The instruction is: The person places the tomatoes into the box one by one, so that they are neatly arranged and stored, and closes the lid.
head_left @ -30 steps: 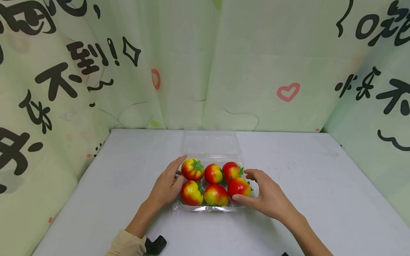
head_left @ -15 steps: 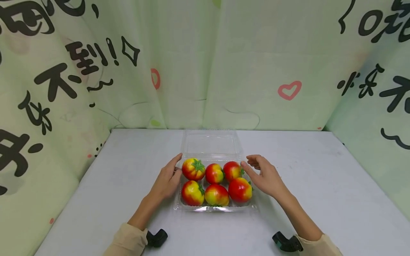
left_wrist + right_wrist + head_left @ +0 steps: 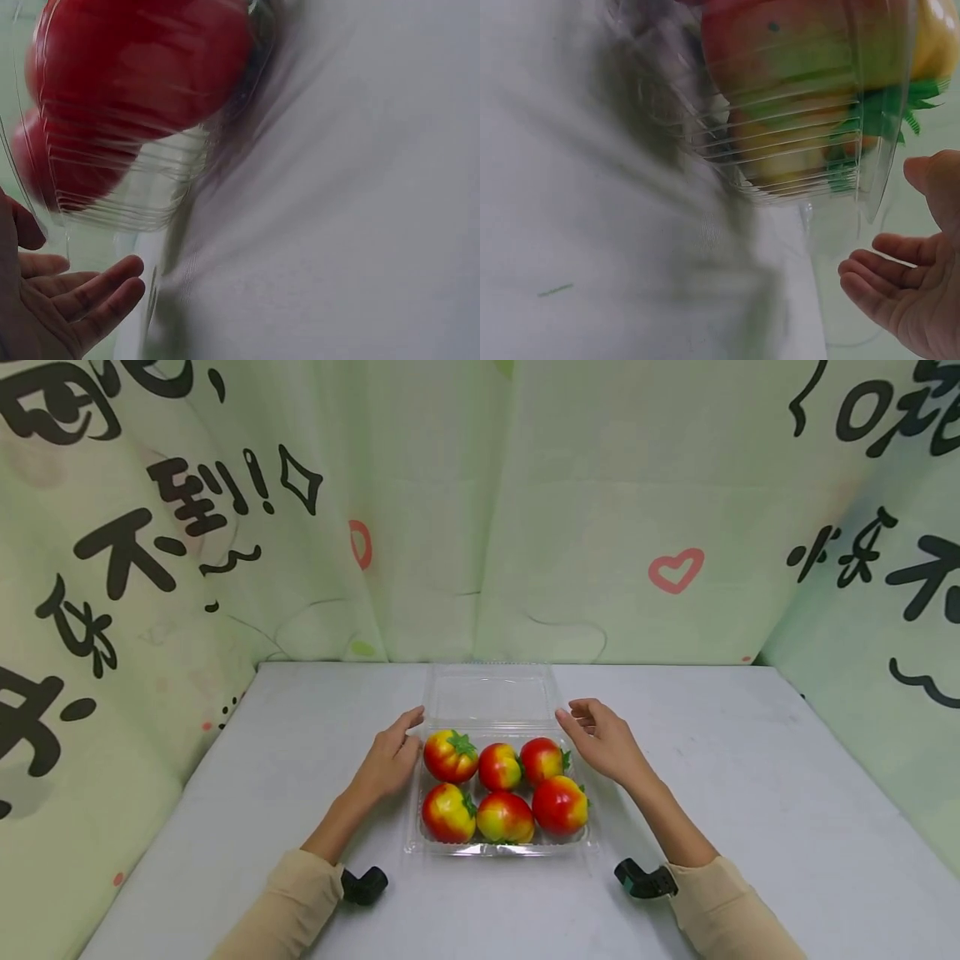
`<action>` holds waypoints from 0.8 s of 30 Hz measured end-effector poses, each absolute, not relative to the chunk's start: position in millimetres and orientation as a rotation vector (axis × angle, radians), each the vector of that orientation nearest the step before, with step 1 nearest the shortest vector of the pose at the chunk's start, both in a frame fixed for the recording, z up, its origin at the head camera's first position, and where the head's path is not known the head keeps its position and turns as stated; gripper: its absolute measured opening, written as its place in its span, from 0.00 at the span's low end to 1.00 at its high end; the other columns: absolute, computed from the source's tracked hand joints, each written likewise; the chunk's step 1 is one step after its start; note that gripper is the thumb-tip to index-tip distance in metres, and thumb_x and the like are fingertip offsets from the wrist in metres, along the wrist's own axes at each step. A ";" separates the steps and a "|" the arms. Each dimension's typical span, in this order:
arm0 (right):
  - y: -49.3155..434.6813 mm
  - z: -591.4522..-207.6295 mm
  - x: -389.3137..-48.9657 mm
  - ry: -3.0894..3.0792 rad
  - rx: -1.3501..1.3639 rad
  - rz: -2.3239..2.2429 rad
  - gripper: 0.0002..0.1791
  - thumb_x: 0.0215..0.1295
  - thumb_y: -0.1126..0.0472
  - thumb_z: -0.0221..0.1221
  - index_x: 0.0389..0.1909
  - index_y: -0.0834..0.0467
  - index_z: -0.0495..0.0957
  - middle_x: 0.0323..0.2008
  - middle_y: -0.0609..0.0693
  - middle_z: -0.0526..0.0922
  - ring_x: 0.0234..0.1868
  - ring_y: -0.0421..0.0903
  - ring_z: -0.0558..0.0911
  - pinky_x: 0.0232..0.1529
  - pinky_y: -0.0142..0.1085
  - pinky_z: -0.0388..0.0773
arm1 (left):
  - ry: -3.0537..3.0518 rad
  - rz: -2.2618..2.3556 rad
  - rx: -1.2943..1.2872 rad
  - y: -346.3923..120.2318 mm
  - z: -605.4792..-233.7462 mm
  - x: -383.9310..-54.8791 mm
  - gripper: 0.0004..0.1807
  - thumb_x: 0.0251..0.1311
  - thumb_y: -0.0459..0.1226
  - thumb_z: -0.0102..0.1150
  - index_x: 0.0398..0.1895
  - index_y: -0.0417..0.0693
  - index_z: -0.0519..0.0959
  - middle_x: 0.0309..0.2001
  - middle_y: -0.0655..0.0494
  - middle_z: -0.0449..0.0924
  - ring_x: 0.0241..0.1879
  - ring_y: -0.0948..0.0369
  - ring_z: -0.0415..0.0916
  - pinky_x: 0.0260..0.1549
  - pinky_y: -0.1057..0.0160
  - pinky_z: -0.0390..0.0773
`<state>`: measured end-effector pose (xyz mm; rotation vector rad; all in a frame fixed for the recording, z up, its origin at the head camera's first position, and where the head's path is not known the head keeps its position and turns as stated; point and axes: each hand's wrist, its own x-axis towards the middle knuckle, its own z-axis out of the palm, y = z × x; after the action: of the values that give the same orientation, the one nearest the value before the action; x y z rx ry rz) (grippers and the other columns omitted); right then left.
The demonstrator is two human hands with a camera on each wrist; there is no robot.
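Note:
A clear plastic clamshell box [image 3: 502, 850] holds several glossy red-and-yellow fruits [image 3: 506, 817] with green leafy tops, set in two rows. Its transparent lid [image 3: 491, 693] lies folded back behind it. At the box's far left corner is my left hand [image 3: 390, 756], fingers extended toward the lid. My right hand [image 3: 603, 739] is at the far right corner, thumb near the hinge and fingers loosely bent. In the left wrist view the fingers [image 3: 112, 289] are just past the ribbed box wall, holding nothing. The right wrist view shows the right palm [image 3: 922, 315] facing the box, also with nothing held.
The box stands on a white table [image 3: 720, 760]. A pale green curtain [image 3: 570, 510] with black lettering and red hearts encloses the table's back and sides. Black wrist devices [image 3: 365, 886] jut from beige sleeves [image 3: 285, 902].
The right hand has left the near right fruit and moved back along the box's side to its far corner. My left hand has slid slightly farther back. The fruits stay in place.

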<state>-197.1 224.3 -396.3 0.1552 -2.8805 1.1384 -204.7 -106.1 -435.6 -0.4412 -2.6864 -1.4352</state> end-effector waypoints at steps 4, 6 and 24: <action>223.2 -399.4 -207.8 -2.885 0.150 1.152 0.35 0.77 0.45 0.51 0.68 0.71 0.67 0.61 0.70 0.77 0.60 0.65 0.79 0.62 0.56 0.78 | -2.662 -1.510 -0.386 -105.1 -436.4 -214.7 0.30 0.68 0.33 0.39 0.72 0.33 0.67 0.64 0.35 0.77 0.46 0.44 0.83 0.58 0.45 0.79; 222.9 -401.2 -212.1 -2.890 0.140 1.153 0.34 0.77 0.46 0.51 0.69 0.71 0.67 0.61 0.70 0.77 0.60 0.65 0.79 0.62 0.56 0.78 | -2.643 -1.554 -0.362 -104.2 -436.2 -218.8 0.30 0.67 0.33 0.39 0.72 0.32 0.67 0.63 0.34 0.78 0.39 0.48 0.83 0.50 0.50 0.83; 221.5 -409.5 -232.6 -2.870 0.104 1.219 0.26 0.77 0.60 0.52 0.68 0.72 0.69 0.60 0.69 0.79 0.60 0.64 0.79 0.65 0.54 0.75 | -2.690 -1.680 -0.224 -100.3 -431.8 -236.8 0.28 0.74 0.38 0.45 0.72 0.29 0.66 0.47 0.35 0.86 0.29 0.56 0.79 0.44 0.58 0.82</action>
<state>-232.6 221.5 -409.5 0.1039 -2.8696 1.2193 -236.8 -100.3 -431.8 -0.2245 -2.6896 -1.6804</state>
